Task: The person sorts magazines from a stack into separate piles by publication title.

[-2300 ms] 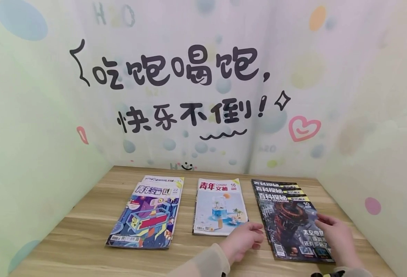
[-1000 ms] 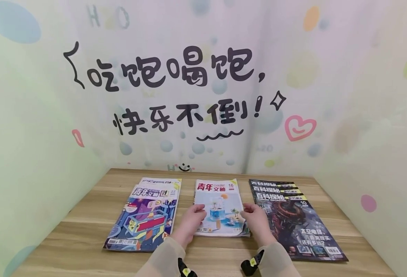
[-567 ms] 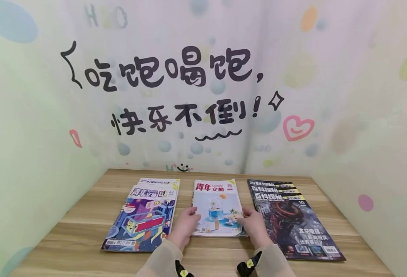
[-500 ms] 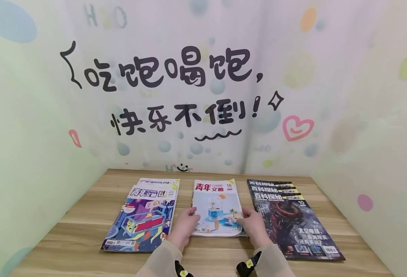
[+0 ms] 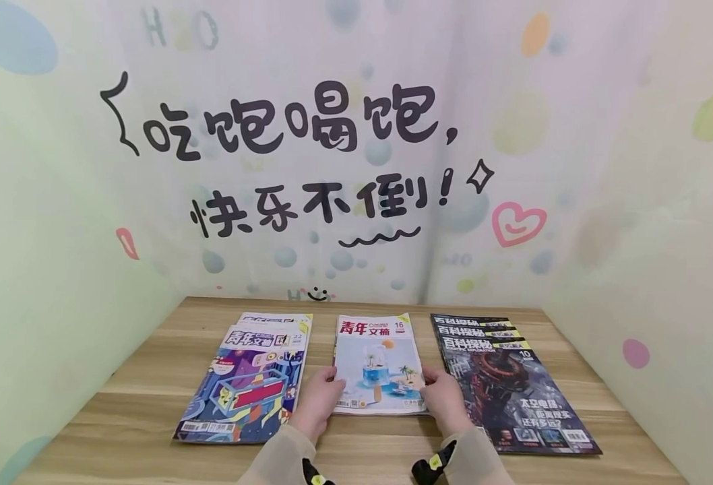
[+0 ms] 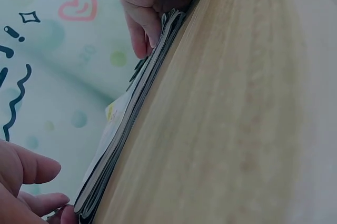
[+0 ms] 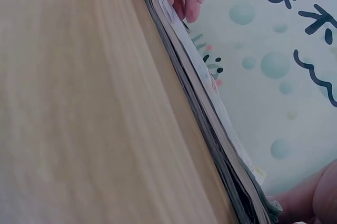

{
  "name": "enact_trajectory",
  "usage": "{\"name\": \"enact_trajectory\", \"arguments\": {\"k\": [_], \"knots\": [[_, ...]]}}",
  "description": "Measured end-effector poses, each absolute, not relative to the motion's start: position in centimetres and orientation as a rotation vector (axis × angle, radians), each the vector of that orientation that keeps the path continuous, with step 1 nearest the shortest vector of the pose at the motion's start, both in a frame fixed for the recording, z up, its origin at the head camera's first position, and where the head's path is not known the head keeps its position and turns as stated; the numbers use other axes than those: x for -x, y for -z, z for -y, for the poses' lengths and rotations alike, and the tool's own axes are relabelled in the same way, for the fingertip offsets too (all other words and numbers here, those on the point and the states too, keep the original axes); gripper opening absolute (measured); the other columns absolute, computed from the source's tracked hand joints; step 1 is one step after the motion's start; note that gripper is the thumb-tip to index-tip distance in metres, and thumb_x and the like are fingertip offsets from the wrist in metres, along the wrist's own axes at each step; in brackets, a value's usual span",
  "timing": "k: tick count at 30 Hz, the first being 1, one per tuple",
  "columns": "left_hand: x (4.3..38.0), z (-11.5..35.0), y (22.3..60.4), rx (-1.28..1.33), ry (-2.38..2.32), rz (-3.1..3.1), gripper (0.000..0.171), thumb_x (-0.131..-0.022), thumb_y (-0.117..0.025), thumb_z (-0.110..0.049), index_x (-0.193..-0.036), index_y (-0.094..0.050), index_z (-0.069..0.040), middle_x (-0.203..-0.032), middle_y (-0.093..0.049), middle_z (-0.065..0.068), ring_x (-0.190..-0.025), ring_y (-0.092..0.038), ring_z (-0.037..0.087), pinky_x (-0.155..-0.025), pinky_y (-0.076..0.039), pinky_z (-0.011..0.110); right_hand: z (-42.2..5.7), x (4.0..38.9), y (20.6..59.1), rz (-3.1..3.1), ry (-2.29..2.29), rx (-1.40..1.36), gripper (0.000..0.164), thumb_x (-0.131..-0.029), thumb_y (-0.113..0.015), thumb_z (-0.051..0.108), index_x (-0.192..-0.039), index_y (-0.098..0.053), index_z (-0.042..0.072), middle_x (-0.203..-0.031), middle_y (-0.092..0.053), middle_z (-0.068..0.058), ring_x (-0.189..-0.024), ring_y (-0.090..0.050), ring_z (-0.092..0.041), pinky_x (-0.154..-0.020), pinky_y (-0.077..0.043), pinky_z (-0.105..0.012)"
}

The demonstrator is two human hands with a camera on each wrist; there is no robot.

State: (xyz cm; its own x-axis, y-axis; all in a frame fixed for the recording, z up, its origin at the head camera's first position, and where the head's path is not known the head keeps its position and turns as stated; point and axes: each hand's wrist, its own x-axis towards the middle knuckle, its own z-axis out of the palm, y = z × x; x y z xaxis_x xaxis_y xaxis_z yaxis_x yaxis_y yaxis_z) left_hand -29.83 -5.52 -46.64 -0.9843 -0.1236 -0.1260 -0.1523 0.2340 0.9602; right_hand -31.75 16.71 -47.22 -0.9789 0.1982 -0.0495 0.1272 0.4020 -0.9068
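Note:
In the head view, a stack of magazines (image 5: 377, 377) lies mid-table, its top cover white and blue with red title characters and "16". My left hand (image 5: 319, 401) touches its left edge near the front corner, and my right hand (image 5: 447, 399) touches its right edge at the same height. Seen low in the left wrist view, the pages of the stack (image 6: 124, 121) lie in layers on the tabletop. There the thumb of the left hand (image 6: 26, 184) is raised off the cover. The right wrist view shows the stack's front edge (image 7: 197, 97) between both hands.
To the left lie overlapping magazines (image 5: 241, 387) with purple and blue covers. On the right, dark magazines (image 5: 514, 397) are fanned so several titles show, close beside my right hand. The wooden table (image 5: 120, 411) ends at a printed curtain wall (image 5: 308, 54).
My right hand has left the dark magazines, and both hands have come to the middle stack. A lower magazine's corner that stuck out at the front right now lies nearly even with the top one.

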Motion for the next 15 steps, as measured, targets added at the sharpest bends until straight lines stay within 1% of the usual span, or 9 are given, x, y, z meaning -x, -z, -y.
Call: {"name": "enact_trajectory", "arguments": {"k": [3, 6, 11, 15], "knots": [[29.78, 5.55, 46.7, 0.287, -1.913, -2.434, 0.048, -0.094, -0.054, -0.011, -0.139, -0.045, 0.005, -0.141, -0.044, 0.025, -0.126, -0.043, 0.04, -0.105, -0.033, 0.058, -16.7, 31.68, 47.23, 2.586, -1.644, 0.313, 0.047, -0.083, -0.05, -0.014, -0.13, -0.052, -0.011, -0.13, -0.053, -0.027, -0.112, -0.051, -0.035, -0.095, -0.043, -0.052], [29.7, 5.61, 46.61, 0.284, -1.88, -2.46, 0.047, -0.094, -0.053, -0.01, -0.138, -0.045, 0.006, -0.139, -0.045, 0.026, -0.125, -0.044, 0.04, -0.104, -0.034, 0.059, -16.7, 31.63, 47.21, 2.592, -1.646, 0.326, 0.047, -0.083, -0.05, -0.013, -0.13, -0.053, -0.01, -0.13, -0.053, -0.027, -0.112, -0.052, -0.034, -0.095, -0.043, -0.052], [29.57, 5.65, 46.54, 0.284, -1.842, -2.493, 0.048, -0.094, -0.053, -0.009, -0.138, -0.045, 0.008, -0.142, -0.041, 0.028, -0.129, -0.038, 0.045, -0.104, -0.033, 0.06, -16.71, 31.63, 47.29, 2.596, -1.64, 0.33, 0.048, -0.083, -0.05, -0.012, -0.131, -0.052, -0.009, -0.129, -0.054, -0.026, -0.11, -0.052, -0.034, -0.094, -0.044, -0.052], [29.57, 5.47, 46.45, 0.304, -1.892, -2.457, 0.049, -0.093, -0.053, -0.008, -0.139, -0.044, 0.007, -0.143, -0.04, 0.027, -0.131, -0.036, 0.045, -0.105, -0.032, 0.059, -16.62, 31.7, 47.37, 2.589, -1.623, 0.335, 0.048, -0.082, -0.049, -0.012, -0.13, -0.053, -0.01, -0.129, -0.054, -0.026, -0.111, -0.052, -0.034, -0.094, -0.044, -0.052]]}}
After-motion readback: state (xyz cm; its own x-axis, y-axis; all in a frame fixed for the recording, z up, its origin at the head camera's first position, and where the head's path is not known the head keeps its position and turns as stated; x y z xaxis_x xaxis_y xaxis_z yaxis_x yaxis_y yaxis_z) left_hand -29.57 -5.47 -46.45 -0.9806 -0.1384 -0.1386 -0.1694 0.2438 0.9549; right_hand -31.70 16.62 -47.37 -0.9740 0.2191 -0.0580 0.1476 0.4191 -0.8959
